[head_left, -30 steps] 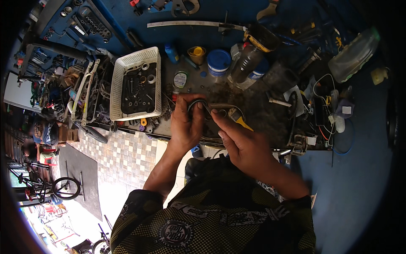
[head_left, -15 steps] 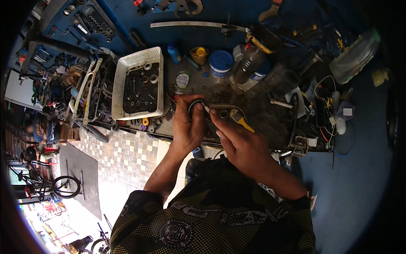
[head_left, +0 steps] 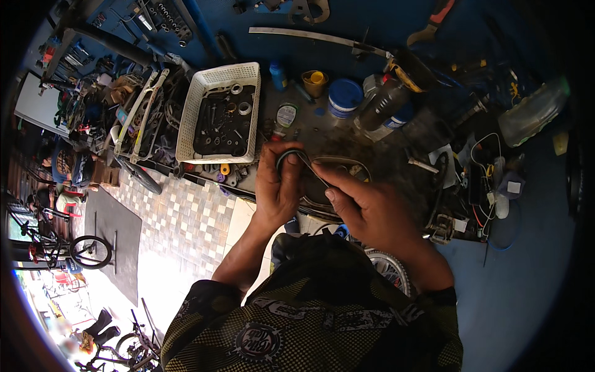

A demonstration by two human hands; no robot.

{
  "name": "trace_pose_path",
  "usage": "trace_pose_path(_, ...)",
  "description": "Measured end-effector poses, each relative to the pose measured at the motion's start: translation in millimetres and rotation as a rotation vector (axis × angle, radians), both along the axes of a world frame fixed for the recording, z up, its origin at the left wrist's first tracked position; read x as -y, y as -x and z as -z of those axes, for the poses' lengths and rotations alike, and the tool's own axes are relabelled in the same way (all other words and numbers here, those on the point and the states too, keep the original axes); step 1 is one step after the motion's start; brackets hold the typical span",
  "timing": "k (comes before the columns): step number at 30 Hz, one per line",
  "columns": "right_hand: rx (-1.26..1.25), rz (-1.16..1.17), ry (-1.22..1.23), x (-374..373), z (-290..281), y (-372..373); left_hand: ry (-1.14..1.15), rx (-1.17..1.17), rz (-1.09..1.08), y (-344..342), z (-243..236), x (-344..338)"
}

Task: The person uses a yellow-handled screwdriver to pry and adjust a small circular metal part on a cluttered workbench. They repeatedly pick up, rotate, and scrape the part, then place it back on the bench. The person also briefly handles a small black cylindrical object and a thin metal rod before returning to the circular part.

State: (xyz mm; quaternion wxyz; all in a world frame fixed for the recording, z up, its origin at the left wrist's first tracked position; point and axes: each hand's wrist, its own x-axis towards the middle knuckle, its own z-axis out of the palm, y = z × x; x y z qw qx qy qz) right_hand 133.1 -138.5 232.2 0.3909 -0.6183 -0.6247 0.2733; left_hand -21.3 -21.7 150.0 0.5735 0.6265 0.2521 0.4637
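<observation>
My left hand [head_left: 277, 189] is closed around a dark ring-shaped part [head_left: 283, 157], with the thumb pressed to its inner side. Between the fingertips of my right hand [head_left: 375, 208] is a thin metal pick-like tool [head_left: 318, 175]; its far end reaches toward the ring beside my left thumb. Whether the tip touches the ring is too small to tell. Both hands are raised in front of the bench edge, above a rounded shallow tray [head_left: 361, 162] that my right hand partly covers.
A white plastic basket [head_left: 186, 118] of loose metal parts stands left on the bench [head_left: 322, 137]. Behind are a clear bottle [head_left: 286, 115], a blue-lidded tub [head_left: 345, 94] and a dark bottle [head_left: 381, 106]. Cables and a clamp [head_left: 441, 229] lie right. A bicycle wheel [head_left: 387, 266] is below.
My right fingertips have drawn back from the ring, so more of the thin tool shows. My left hand keeps its grip. The bench surroundings have shifted rightward in view, and a wheel has appeared below.
</observation>
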Motion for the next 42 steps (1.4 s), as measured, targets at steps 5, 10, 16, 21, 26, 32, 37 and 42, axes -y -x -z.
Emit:
trace_pose_path(5,-0.181,0.0,0.014,-1.3,12.6,6.6,-0.105,-0.019,-0.069,1.8,-1.8,-1.5)
trace_pose_path(10,-0.064,0.072,-0.089,-2.5,22.0,12.2,-0.086,0.069,-0.032,-1.2,-4.1,0.3)
trace_pose_path(16,0.18,0.154,-0.284,-6.0,38.2,25.4,-0.018,0.091,-0.027,1.5,-7.1,2.6)
trace_pose_path(21,0.249,0.199,-0.253,-2.4,40.3,31.4,-0.158,0.065,-0.117,-6.4,-6.2,2.9)
trace_pose_path(26,0.297,0.244,-0.305,-5.6,48.8,34.8,-0.166,0.069,-0.152,-11.4,-8.2,6.7)
trace_pose_path(32,0.319,0.271,-0.334,-9.7,59.1,34.0,-0.23,0.014,-0.237,-16.5,-7.0,5.5)
trace_pose_path(37,0.373,0.289,-0.354,-9.0,63.2,30.7,-0.121,0.06,-0.148,-14.3,-14.8,7.9)
trace_pose_path(42,0.455,0.308,-0.471,-13.8,69.4,23.4,0.126,0.2,-0.041,-13.8,-22.1,13.8)
